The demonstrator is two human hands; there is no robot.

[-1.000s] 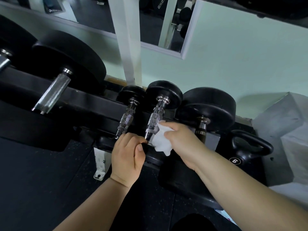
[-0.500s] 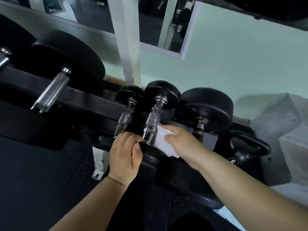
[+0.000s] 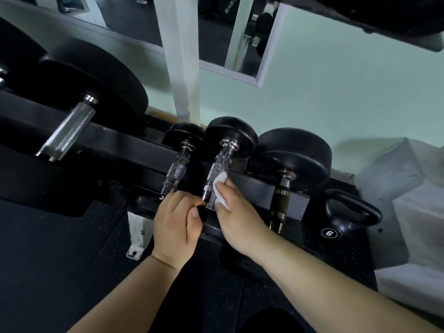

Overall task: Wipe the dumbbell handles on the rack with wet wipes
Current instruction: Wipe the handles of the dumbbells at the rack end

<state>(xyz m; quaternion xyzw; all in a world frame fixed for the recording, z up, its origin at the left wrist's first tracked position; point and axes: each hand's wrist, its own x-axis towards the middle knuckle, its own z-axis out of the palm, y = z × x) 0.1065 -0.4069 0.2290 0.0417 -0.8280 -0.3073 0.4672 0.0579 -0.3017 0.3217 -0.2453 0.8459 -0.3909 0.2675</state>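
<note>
A black rack [image 3: 125, 147] holds several dumbbells with chrome handles. My right hand [image 3: 236, 212] holds a white wet wipe [image 3: 219, 188] wrapped against the right side of the middle small dumbbell's knurled handle [image 3: 217, 170], near its lower end. My left hand [image 3: 176, 221] grips the near black end of that same dumbbell, fingers curled over it, thumb alongside. Just left stands another small dumbbell handle [image 3: 176, 170]. To the right is a dumbbell with a darker handle [image 3: 280, 200]. A big dumbbell handle [image 3: 68, 133] lies on the upper tier at left.
A black kettlebell [image 3: 346, 219] marked 6 sits on the floor at right, beside grey-white blocks [image 3: 408, 188]. A white post [image 3: 182, 58] and a mirror frame rise behind the rack against the pale green wall. Dark rubber flooring [image 3: 60, 260] lies below.
My right hand has slid the wipe down the handle toward its near end and closed in around it, so less wipe shows. My left hand keeps its hold on the dumbbell end.
</note>
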